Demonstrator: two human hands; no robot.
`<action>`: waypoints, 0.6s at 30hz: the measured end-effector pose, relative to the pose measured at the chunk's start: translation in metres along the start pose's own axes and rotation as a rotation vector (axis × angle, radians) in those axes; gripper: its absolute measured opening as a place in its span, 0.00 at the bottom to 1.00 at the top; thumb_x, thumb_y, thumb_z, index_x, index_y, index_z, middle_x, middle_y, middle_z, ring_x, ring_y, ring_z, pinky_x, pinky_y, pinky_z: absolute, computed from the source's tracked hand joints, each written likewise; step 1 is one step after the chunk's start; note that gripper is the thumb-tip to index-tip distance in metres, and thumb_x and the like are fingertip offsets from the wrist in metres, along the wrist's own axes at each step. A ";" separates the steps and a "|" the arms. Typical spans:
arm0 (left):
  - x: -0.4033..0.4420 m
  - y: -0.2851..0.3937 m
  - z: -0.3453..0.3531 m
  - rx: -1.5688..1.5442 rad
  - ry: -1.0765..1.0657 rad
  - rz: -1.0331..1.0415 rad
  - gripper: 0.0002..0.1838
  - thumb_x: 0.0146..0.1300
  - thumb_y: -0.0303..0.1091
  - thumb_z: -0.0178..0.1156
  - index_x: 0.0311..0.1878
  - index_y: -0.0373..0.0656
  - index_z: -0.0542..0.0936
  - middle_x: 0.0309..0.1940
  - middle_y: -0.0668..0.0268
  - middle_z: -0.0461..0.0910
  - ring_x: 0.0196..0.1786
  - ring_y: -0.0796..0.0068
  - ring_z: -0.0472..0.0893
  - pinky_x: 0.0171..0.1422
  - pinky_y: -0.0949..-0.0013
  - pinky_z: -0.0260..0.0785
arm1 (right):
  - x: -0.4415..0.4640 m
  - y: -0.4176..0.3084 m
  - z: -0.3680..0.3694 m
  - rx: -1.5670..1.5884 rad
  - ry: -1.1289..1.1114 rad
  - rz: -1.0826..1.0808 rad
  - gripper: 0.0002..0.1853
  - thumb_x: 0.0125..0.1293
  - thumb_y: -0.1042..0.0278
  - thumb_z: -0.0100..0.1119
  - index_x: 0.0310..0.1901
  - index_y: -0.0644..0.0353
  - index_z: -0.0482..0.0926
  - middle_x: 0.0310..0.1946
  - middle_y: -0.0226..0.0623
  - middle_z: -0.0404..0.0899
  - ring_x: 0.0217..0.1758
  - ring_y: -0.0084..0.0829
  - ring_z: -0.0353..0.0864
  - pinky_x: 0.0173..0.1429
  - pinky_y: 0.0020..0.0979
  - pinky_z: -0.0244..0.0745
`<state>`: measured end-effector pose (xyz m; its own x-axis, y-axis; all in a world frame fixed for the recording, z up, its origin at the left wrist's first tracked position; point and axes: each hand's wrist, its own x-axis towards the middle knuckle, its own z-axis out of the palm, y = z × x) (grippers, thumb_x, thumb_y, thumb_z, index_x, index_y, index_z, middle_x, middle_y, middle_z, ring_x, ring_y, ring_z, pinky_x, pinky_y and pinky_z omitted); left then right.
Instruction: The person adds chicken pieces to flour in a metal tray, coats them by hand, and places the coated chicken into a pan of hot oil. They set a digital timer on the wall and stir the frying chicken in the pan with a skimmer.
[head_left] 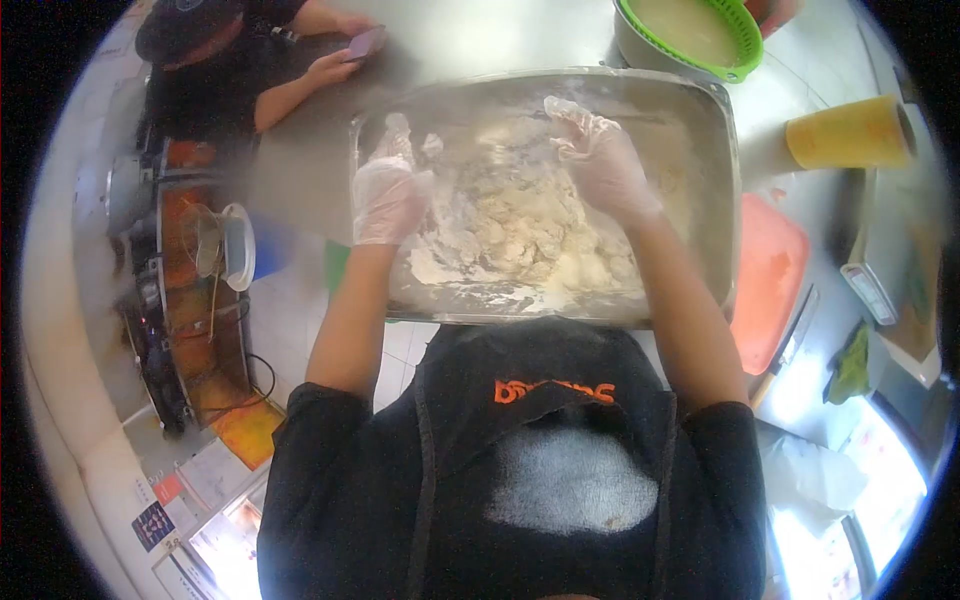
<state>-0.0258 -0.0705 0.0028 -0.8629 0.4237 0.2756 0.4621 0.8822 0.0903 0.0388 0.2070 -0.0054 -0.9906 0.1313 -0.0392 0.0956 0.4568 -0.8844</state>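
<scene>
A large metal tray (pixel 690 110) in front of me holds a lumpy mass of pale, floury dough (pixel 520 225), with loose white flour (pixel 435 270) around its lower edges. My left hand (pixel 390 195), in a clear glove coated in flour, is at the tray's left side beside the dough; its fingers point away from me and the thumb stands apart. Over the upper right of the dough is my right hand (pixel 605 165), gloved too, its floury fingers bent toward the left and spread from the thumb. Neither hand shows anything gripped.
Beyond the tray stands a bowl with a green strainer (pixel 740 45) holding pale liquid. To the right are a yellow container (pixel 850 135) and a pink tray (pixel 768 280). A person (pixel 225 75) holds a phone (pixel 366 42) at the upper left.
</scene>
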 end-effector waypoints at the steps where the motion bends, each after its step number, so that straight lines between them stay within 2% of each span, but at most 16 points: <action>1: -0.002 -0.006 -0.003 0.042 0.095 0.101 0.17 0.60 0.43 0.60 0.45 0.39 0.83 0.32 0.51 0.85 0.37 0.49 0.85 0.44 0.51 0.77 | 0.009 0.004 0.007 0.017 0.019 -0.093 0.20 0.68 0.70 0.56 0.61 0.60 0.80 0.53 0.52 0.83 0.59 0.48 0.82 0.62 0.42 0.76; 2: -0.003 -0.004 -0.006 0.050 0.094 0.101 0.17 0.60 0.43 0.60 0.45 0.39 0.83 0.32 0.51 0.85 0.37 0.49 0.85 0.44 0.51 0.77 | 0.017 0.004 0.010 0.024 0.017 -0.096 0.20 0.68 0.70 0.56 0.61 0.60 0.80 0.53 0.52 0.83 0.59 0.48 0.82 0.62 0.42 0.76; 4: -0.007 0.010 -0.007 0.347 -0.639 0.182 0.19 0.60 0.44 0.61 0.46 0.39 0.85 0.36 0.51 0.86 0.40 0.52 0.86 0.45 0.52 0.78 | 0.026 0.004 0.016 -0.295 -0.205 0.188 0.19 0.68 0.66 0.57 0.59 0.61 0.81 0.53 0.52 0.83 0.58 0.49 0.82 0.62 0.43 0.76; 6: -0.023 0.029 -0.002 0.187 -0.788 0.275 0.16 0.60 0.43 0.61 0.41 0.40 0.87 0.35 0.53 0.87 0.39 0.55 0.87 0.45 0.53 0.78 | 0.027 0.008 0.020 -0.360 -0.222 0.197 0.19 0.68 0.66 0.58 0.58 0.61 0.81 0.53 0.53 0.83 0.58 0.50 0.82 0.61 0.44 0.76; 8: -0.026 0.056 -0.011 0.195 -0.973 0.287 0.15 0.59 0.43 0.60 0.35 0.41 0.88 0.35 0.53 0.86 0.41 0.55 0.87 0.45 0.54 0.79 | 0.029 0.019 0.025 -0.492 -0.248 0.216 0.19 0.68 0.64 0.59 0.58 0.61 0.82 0.52 0.53 0.84 0.57 0.50 0.83 0.61 0.44 0.77; 11: -0.067 0.029 0.058 0.188 -0.875 0.220 0.17 0.57 0.45 0.61 0.35 0.40 0.88 0.35 0.52 0.86 0.42 0.54 0.87 0.47 0.54 0.79 | 0.028 0.051 0.027 -0.631 -0.276 0.235 0.19 0.68 0.63 0.59 0.57 0.61 0.82 0.52 0.53 0.84 0.56 0.50 0.83 0.60 0.45 0.77; 13: -0.060 0.030 0.042 0.131 -0.925 0.208 0.18 0.57 0.46 0.61 0.36 0.39 0.88 0.36 0.51 0.86 0.42 0.53 0.87 0.48 0.54 0.79 | 0.031 0.081 0.020 -0.689 -0.313 0.132 0.18 0.70 0.58 0.57 0.55 0.58 0.83 0.50 0.53 0.84 0.51 0.50 0.85 0.58 0.45 0.78; 14: -0.054 0.031 0.031 0.076 -0.976 0.203 0.19 0.58 0.46 0.61 0.37 0.39 0.88 0.36 0.51 0.86 0.42 0.51 0.86 0.49 0.54 0.78 | 0.030 0.073 0.020 -0.690 -0.309 0.129 0.18 0.70 0.58 0.57 0.55 0.58 0.83 0.50 0.53 0.84 0.51 0.50 0.85 0.58 0.45 0.78; 16: -0.044 0.028 0.013 0.074 -0.976 0.140 0.20 0.59 0.48 0.61 0.37 0.39 0.88 0.37 0.50 0.86 0.42 0.50 0.86 0.50 0.54 0.78 | 0.031 0.046 0.023 -0.425 -0.266 0.108 0.18 0.72 0.57 0.55 0.56 0.56 0.84 0.51 0.51 0.85 0.45 0.46 0.87 0.56 0.43 0.80; 17: -0.038 0.026 0.005 0.065 -0.983 0.077 0.21 0.60 0.50 0.61 0.37 0.40 0.88 0.37 0.50 0.86 0.42 0.48 0.86 0.51 0.54 0.78 | 0.033 0.043 0.031 -0.426 -0.255 0.108 0.18 0.72 0.57 0.55 0.56 0.56 0.84 0.51 0.51 0.85 0.45 0.46 0.87 0.56 0.43 0.80; 18: -0.030 0.022 -0.005 0.067 -0.979 0.085 0.21 0.60 0.50 0.61 0.37 0.40 0.88 0.37 0.50 0.86 0.42 0.48 0.86 0.51 0.54 0.78 | 0.035 0.047 0.045 -0.679 -0.291 -0.052 0.18 0.72 0.58 0.55 0.57 0.55 0.84 0.52 0.50 0.84 0.44 0.43 0.86 0.55 0.42 0.80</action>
<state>0.0119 -0.0648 0.0016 -0.6302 0.4423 -0.6381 0.5438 0.8381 0.0438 0.0045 0.1939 -0.0696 -0.9723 -0.1009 -0.2106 -0.0058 0.9120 -0.4101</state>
